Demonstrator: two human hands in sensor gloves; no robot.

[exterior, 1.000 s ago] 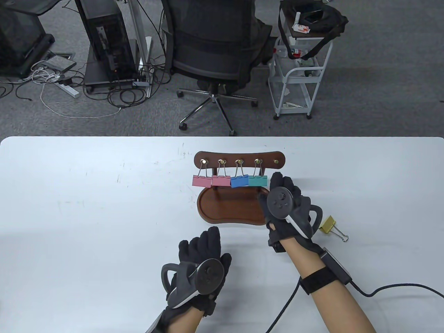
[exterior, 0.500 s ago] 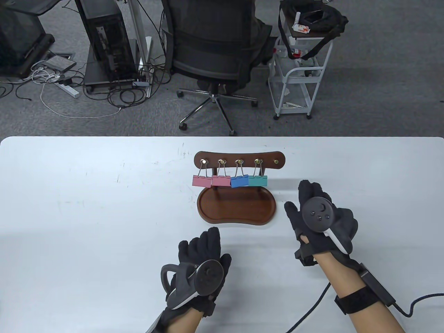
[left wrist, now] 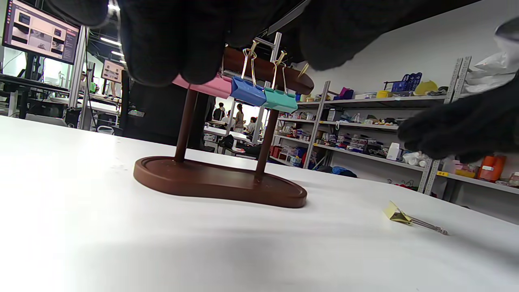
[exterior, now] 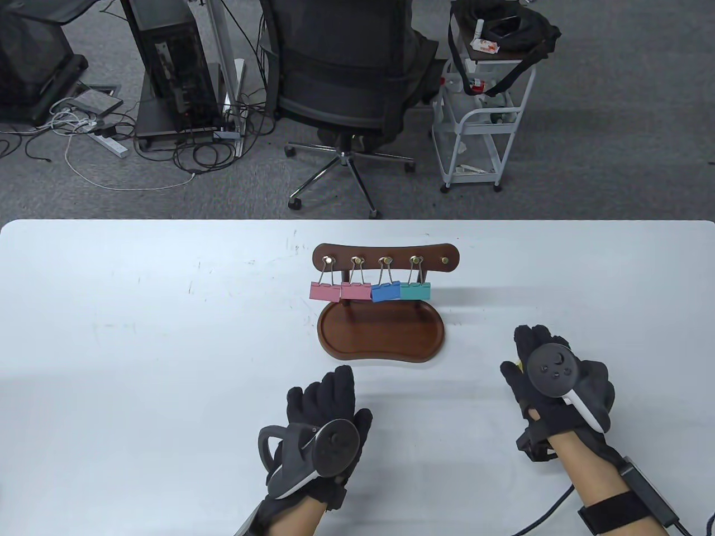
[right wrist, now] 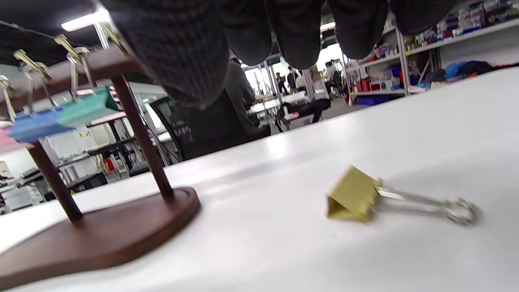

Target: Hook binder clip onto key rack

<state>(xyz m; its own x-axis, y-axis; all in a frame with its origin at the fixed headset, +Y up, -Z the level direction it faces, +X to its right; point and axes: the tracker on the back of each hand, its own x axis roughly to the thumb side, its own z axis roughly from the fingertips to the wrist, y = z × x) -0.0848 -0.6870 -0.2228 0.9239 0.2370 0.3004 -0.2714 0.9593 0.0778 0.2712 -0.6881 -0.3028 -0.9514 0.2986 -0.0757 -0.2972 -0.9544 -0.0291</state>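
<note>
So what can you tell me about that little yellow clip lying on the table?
The yellow binder clip is a small folded body, apparently painted metal, with silver wire handles folded together and stretching flat away from it. It lies on its side on the white table, to the right of the wooden key rack and apart from its base. The right hand hovers over it; nothing but the table touches it in the wrist views.

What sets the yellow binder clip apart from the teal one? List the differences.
The yellow binder clip lies flat on the table, right of the key rack; the teal binder clip hangs from the rack's fourth hook. The yellow clip's wire handles stretch out sideways along the table; the teal clip's rise to the hook. Both have the same folded body and silver wire handles.
</note>
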